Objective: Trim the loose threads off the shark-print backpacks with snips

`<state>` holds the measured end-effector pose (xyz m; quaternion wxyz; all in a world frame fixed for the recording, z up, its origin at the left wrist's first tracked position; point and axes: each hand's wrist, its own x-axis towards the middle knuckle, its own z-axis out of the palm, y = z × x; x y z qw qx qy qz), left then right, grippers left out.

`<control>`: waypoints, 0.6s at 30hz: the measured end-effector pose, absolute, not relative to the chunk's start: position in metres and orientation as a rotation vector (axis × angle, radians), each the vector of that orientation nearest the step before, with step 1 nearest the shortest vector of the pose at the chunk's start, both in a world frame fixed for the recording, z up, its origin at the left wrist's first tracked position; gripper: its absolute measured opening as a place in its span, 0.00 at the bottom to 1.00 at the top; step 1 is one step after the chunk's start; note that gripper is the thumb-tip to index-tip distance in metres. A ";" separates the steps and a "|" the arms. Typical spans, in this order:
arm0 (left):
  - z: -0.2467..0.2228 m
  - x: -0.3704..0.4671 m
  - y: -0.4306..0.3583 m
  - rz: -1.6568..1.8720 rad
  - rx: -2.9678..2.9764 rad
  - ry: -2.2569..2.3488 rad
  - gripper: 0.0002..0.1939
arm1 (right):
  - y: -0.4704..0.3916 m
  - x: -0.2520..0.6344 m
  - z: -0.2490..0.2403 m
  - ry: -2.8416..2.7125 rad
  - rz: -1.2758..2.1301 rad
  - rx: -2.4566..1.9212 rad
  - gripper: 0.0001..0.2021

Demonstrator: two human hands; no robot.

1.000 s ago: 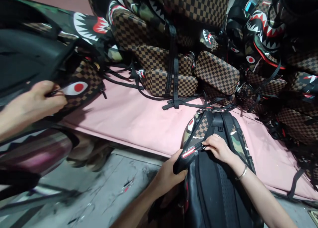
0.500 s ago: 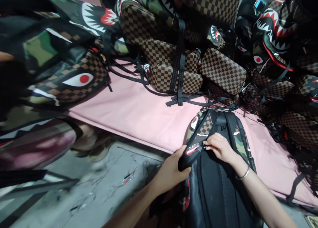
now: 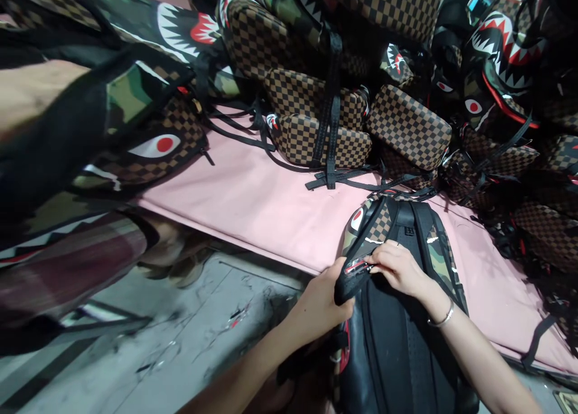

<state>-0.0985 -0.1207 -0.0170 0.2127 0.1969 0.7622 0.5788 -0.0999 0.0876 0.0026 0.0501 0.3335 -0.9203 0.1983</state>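
Observation:
A black backpack (image 3: 392, 342) with camouflage and brown checkered panels lies back side up, its top resting on the pink table cover. My left hand (image 3: 323, 299) grips the black shoulder strap (image 3: 347, 283) at the backpack's left side, thumb and fingers around its edge. On that strap is a small red and white label (image 3: 356, 266) under something clear and shiny. My right hand (image 3: 397, 269) pinches at the label's right end; what its fingertips hold is too small to make out. A bracelet circles the right wrist.
The pink table (image 3: 235, 203) carries checkered pouches (image 3: 323, 140) with black straps and piled shark-face bags (image 3: 506, 53). At the left, a person's blurred arm (image 3: 36, 95) reaches over another shark-face backpack (image 3: 158, 143). Scraps lie on the grey floor (image 3: 189, 342).
The view has shifted slightly, moving most things right. At the left, the other person's arm has come further into view over their backpack. My hands keep their hold on the strap and label.

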 end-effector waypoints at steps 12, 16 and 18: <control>-0.010 -0.085 -0.113 1.702 0.450 2.026 0.26 | 0.080 -0.046 -0.001 -2.746 0.751 0.411 0.07; -0.007 -0.078 -0.107 1.755 0.425 1.999 0.25 | 0.073 -0.015 0.001 -2.718 0.806 0.117 0.08; -0.006 -0.073 -0.101 1.764 0.410 2.007 0.25 | 0.069 -0.005 0.003 -2.714 0.789 0.090 0.08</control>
